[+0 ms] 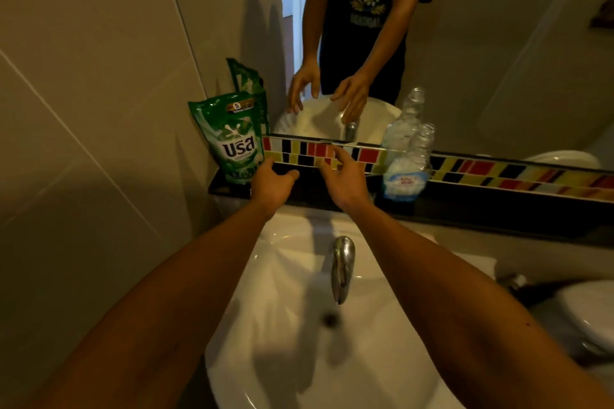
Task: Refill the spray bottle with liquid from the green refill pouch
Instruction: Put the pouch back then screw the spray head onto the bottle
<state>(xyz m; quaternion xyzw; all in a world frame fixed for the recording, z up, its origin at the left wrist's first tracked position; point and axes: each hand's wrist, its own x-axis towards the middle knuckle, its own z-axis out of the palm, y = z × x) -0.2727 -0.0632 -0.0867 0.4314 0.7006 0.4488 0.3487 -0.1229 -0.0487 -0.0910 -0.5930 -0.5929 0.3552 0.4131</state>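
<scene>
The green refill pouch [232, 139] stands upright at the left end of a dark shelf [465, 206], against the wall. A clear plastic bottle [407, 173] with a light blue label stands further right on the same shelf; I see no spray head on it. My left hand [272, 184] reaches out over the shelf just right of the pouch, fingers apart and empty. My right hand [345, 181] hovers between pouch and bottle, also spread and holding nothing. Neither hand touches either object.
A white sink basin [299, 309] with a chrome tap [342, 267] lies below my arms. Behind the shelf runs a strip of coloured tiles [498, 173] under a mirror [498, 43] reflecting a person. A toilet [588, 312] sits at the right.
</scene>
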